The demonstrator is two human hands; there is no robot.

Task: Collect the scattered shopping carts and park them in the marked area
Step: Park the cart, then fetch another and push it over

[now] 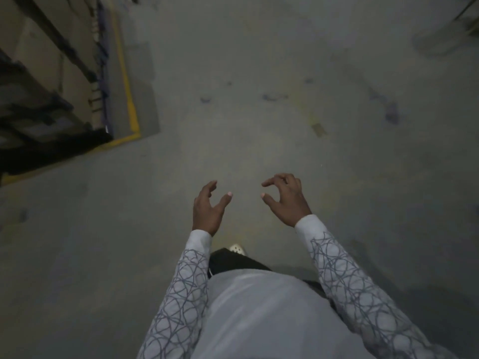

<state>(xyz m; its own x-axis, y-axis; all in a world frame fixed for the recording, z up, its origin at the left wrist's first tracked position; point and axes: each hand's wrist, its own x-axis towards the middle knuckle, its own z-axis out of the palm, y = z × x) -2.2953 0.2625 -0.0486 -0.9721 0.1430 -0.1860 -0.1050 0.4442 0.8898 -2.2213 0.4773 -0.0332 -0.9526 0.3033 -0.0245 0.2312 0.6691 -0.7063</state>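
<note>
No shopping cart shows in this dim, blurred view. My left hand (208, 208) and my right hand (286, 200) hover side by side over the grey concrete floor (259, 125), both held out in front of my body. Each hand has its fingers curled and spread apart, and neither holds anything. A yellow painted line (128, 81) runs along the floor at the upper left and turns a corner near the rack there.
A dark storage rack (44, 81) with cardboard boxes stands at the upper left, inside the yellow line. Something blurred, perhaps a frame or a leg, sits at the top right corner (445, 29). My light shoe (237, 248) shows below my hands.
</note>
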